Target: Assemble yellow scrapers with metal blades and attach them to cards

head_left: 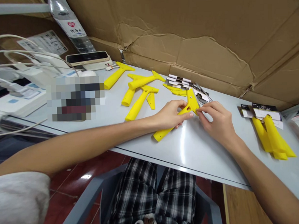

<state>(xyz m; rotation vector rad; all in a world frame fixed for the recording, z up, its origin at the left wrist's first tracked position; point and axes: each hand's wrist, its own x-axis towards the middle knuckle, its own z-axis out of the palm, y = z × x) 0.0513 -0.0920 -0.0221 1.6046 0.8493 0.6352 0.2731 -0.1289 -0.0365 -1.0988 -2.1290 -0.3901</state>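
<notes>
Presently, left hand (171, 114): grip closed around yellow scraper (192, 100) over worktop (208, 159); right hand (218, 120) at scraper's head corner, grip's hold unclear.

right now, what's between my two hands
A yellow T-shaped scraper shows there in the head view: your left hand grips it, your right hand touches its wide end.

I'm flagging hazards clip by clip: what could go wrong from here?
1. The left hand grips the yellow scraper handle near its neck while the right hand has its fingertips at a corner of the head; pushing there might twist it. Any small part at those fingertips, too hidden to make out, could drop.
2. The left forearm lies close to a loose yellow handle on the table and might nudge it.
</notes>
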